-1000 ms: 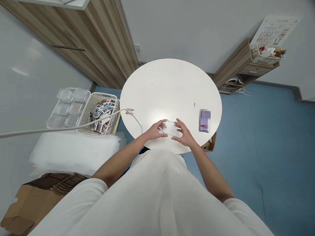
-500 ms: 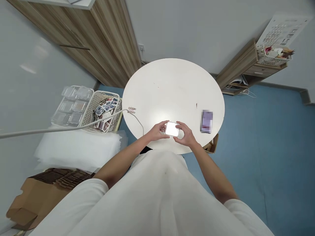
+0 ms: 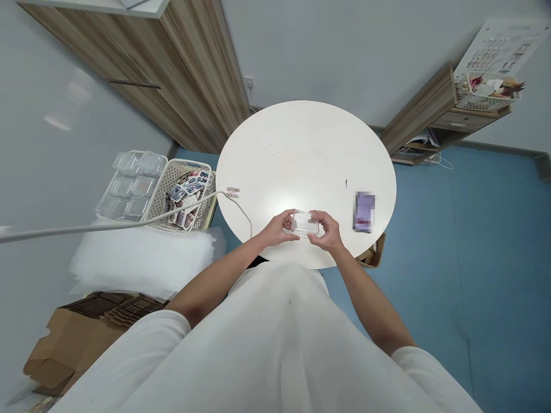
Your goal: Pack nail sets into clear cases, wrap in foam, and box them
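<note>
Between my two hands is a small clear plastic box (image 3: 305, 223), held over the near edge of a round white table (image 3: 310, 149). My left hand (image 3: 279, 228) grips its left end, thumb on the near side and fingers on the far side. The right end is in my right hand (image 3: 328, 230), thumb and fingers closed around it. The box is see-through, and I cannot make out anything inside it. On the table to the left lies a small sheet of round pinkish stickers or beads (image 3: 233, 193), beside a pale cable (image 3: 189, 206).
A purple item, pixelated, (image 3: 364, 212) lies on the table's right side. Left of the table stand a basket of clear boxes (image 3: 129, 186) and a basket of printed cards (image 3: 187, 195). White foam sheets (image 3: 142, 255) and cardboard (image 3: 73, 344) are lower left. A wooden cabinet (image 3: 198, 74) rises behind.
The box has tilted: the bright white glare on its top is gone and its clear walls now show. Both hands keep their hold on it. The view has shifted slightly.
</note>
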### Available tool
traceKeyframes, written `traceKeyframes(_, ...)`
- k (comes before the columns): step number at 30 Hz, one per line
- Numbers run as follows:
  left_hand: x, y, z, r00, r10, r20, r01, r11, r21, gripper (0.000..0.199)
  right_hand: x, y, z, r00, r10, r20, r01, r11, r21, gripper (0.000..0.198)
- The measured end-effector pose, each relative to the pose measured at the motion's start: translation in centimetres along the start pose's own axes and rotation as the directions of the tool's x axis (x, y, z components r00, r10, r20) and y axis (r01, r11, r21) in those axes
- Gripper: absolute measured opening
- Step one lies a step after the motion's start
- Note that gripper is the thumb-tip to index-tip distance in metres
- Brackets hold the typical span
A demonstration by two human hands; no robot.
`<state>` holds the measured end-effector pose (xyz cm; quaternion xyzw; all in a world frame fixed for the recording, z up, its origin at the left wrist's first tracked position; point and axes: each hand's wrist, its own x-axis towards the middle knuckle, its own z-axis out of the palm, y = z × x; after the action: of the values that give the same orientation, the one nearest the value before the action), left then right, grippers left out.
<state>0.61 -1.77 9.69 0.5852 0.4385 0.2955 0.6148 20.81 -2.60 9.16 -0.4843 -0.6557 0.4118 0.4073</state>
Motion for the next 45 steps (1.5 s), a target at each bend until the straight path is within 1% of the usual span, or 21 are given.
traceKeyframes(5,-0.1,0.0,0.0,1.0,-0.007,-0.004,0.007,0.988,-0.156,0.081,1.0,-0.7,-0.1,0.999,-0.022,0.034,0.021,0.999,0.028,0.046)
traceKeyframes(7,-0.2,0.0,-0.2,0.999,-0.041,0.02,0.044,0.973,-0.228,0.081,1.2,-0.9,-0.3,0.999,-0.026,0.033,0.024,0.998,0.061,0.046)
traceKeyframes(10,-0.4,-0.2,-0.5,0.991,-0.123,0.05,0.133,0.935,-0.33,0.08,1.0,-0.8,-0.4,1.0,-0.01,0.028,0.007,0.996,0.094,0.046)
traceKeyframes(12,-0.6,-0.6,-0.6,0.983,-0.179,0.048,0.184,0.914,-0.361,0.074,0.7,-0.6,-0.5,0.999,0.015,0.041,-0.019,0.995,0.102,0.047)
traceKeyframes(14,-0.8,-1.0,-0.6,0.975,-0.221,0.032,0.218,0.907,-0.36,0.062,0.5,-0.4,-0.5,0.996,0.057,0.067,-0.064,0.993,0.1,0.049)
traceKeyframes(17,-0.9,-1.6,-0.4,0.968,-0.252,0.001,0.237,0.909,-0.343,0.051,0.6,-0.3,-0.5,0.983,0.155,0.098,-0.165,0.981,0.106,0.049)
traceKeyframes(20,-1.0,-2.0,-0.3,0.966,-0.26,-0.004,0.244,0.913,-0.326,0.05,1.3,-0.5,-0.3,0.958,0.272,0.092,-0.283,0.949,0.141,0.038)
traceKeyframes(22,-1.1,-2.2,-0.3,0.966,-0.257,-0.001,0.244,0.917,-0.315,0.05,1.7,-0.8,-0.1,0.938,0.34,0.071,-0.347,0.924,0.159,0.035)
traceKeyframes(26,-1.3,-2.3,-0.1,0.97,-0.244,-0.016,0.23,0.932,-0.281,0.048,2.3,-0.9,0.4,0.896,0.444,0.034,-0.44,0.872,0.216,0.043)
traceKeyframes(31,-1.3,-2.6,0.1,0.975,-0.219,-0.043,0.201,0.947,-0.249,0.044,2.4,-0.1,0.9,0.81,0.581,0.079,-0.571,0.751,0.331,0.053)
traceKeyframes(33,-1.3,-2.7,0.2,0.976,-0.214,-0.046,0.197,0.949,-0.245,0.044,2.3,0.2,1.1,0.783,0.616,0.082,-0.6,0.715,0.358,0.055)
traceKeyframes(35,-1.2,-2.9,0.3,0.976,-0.213,-0.049,0.196,0.951,-0.238,0.044,2.3,0.4,1.1,0.77,0.633,0.082,-0.612,0.697,0.374,0.057)
traceKeyframes(38,-1.1,-3.0,0.4,0.975,-0.216,-0.059,0.198,0.954,-0.227,0.044,2.0,0.7,1.1,0.765,0.639,0.08,-0.613,0.684,0.396,0.059)
traceKeyframes(40,-1.1,-3.0,0.6,0.972,-0.226,-0.072,0.205,0.952,-0.226,0.043,1.6,1.0,1.1,0.771,0.633,0.071,-0.6,0.685,0.413,0.059)
traceKeyframes(42,-1.0,-3.1,0.7,0.965,-0.245,-0.09,0.22,0.949,-0.226,0.043,0.7,1.3,1.1,0.79,0.611,0.046,-0.573,0.711,0.407,0.057)
traceKeyframes(45,-0.9,-3.5,0.9,0.953,-0.282,-0.108,0.253,0.941,-0.224,0.043,-1.4,1.9,1.5,0.822,0.568,-0.031,-0.529,0.783,0.327,0.054)
